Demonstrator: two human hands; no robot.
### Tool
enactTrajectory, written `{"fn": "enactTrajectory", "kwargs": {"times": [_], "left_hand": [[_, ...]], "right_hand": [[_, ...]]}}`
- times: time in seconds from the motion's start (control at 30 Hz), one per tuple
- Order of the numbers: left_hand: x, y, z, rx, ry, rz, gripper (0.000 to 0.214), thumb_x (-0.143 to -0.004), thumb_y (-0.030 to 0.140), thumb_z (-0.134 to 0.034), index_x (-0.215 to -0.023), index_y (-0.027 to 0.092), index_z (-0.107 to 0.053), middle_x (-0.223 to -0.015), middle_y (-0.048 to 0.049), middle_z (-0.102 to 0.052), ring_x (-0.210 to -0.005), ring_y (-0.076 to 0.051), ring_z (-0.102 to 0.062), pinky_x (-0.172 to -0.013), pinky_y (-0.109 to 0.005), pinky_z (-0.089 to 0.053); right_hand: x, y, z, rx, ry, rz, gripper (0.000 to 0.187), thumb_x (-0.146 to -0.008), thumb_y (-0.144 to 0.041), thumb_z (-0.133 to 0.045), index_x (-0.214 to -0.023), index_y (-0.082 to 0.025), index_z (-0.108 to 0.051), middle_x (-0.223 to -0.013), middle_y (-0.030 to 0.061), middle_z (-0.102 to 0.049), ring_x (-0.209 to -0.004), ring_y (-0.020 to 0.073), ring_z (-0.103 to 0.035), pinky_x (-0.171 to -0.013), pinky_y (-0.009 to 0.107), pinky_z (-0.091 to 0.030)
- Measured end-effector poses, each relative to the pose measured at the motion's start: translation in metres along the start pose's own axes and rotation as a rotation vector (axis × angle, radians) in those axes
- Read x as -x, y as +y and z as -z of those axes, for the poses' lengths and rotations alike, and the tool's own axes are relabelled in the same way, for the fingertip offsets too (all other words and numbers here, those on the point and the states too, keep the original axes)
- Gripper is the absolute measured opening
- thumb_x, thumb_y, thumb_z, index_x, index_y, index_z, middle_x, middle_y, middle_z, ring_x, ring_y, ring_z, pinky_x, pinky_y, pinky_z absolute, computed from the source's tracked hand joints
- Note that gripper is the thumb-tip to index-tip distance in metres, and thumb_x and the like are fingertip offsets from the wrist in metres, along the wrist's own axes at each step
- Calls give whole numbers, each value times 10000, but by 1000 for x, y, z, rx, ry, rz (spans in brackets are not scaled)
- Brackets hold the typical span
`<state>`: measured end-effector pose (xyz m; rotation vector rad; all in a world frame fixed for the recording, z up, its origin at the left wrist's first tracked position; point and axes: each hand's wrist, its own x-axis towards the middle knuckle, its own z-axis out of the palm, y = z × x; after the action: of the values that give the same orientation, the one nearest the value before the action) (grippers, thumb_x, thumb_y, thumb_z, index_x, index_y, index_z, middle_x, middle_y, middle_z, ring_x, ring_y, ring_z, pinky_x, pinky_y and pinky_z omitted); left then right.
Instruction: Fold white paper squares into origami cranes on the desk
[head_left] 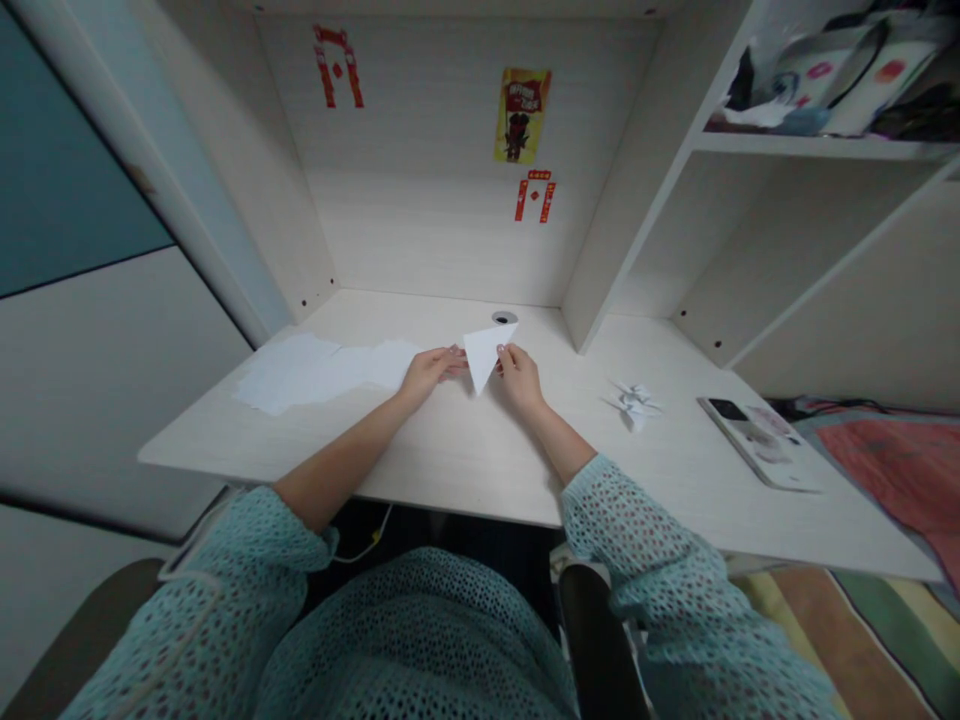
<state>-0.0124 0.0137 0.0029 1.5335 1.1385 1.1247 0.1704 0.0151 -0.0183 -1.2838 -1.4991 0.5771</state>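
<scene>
A white sheet folded into a triangle (484, 354) is held just above the pale desk (465, 450), its point aimed down at me. My left hand (429, 368) pinches its left edge with closed fingers. My right hand (519, 376) grips its right corner, fingers curled. Both hands sit mid-desk, close together.
Loose white paper sheets (315, 372) lie left of my hands. A small folded paper figure (634, 404) rests to the right, and a phone (757, 440) lies near the desk's right end. A cable hole (504, 318) sits behind the triangle. Shelving (810, 150) rises at right.
</scene>
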Motion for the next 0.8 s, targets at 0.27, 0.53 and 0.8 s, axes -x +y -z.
{"fn": "enactTrajectory", "kwargs": {"times": [0.27,0.53,0.8], "left_hand": [[2,-2,-2,-30,67,-92,392,-660,534,-668,-731,148,-680,-750,-53,-691,-698,-161,-612,-625,-237,-430],[6,5,0,-178,229,-176,386,-702,549,-632,-714,165,-670,-726,-45,-687,-673,-152,-613,-614,-229,-428],[15,12,2,-512,264,-364,295,-752,501,-619,-728,218,-700,-751,-14,-708,-720,-153,-630,-680,-243,-435]], "right_hand": [[7,-8,3,-17,103,-14,402,-744,-501,-582,-1020,-209,-579,-745,10,-616,-643,155,-549,-626,268,-410],[18,-32,7,70,65,145,839,-754,-368,-624,-1456,-307,-168,-1007,66,-603,-681,165,-550,-661,324,-456],[18,-33,0,-142,-85,148,596,-794,-485,-574,-1343,-328,-402,-1225,94,-541,-845,187,-602,-772,359,-511]]}}
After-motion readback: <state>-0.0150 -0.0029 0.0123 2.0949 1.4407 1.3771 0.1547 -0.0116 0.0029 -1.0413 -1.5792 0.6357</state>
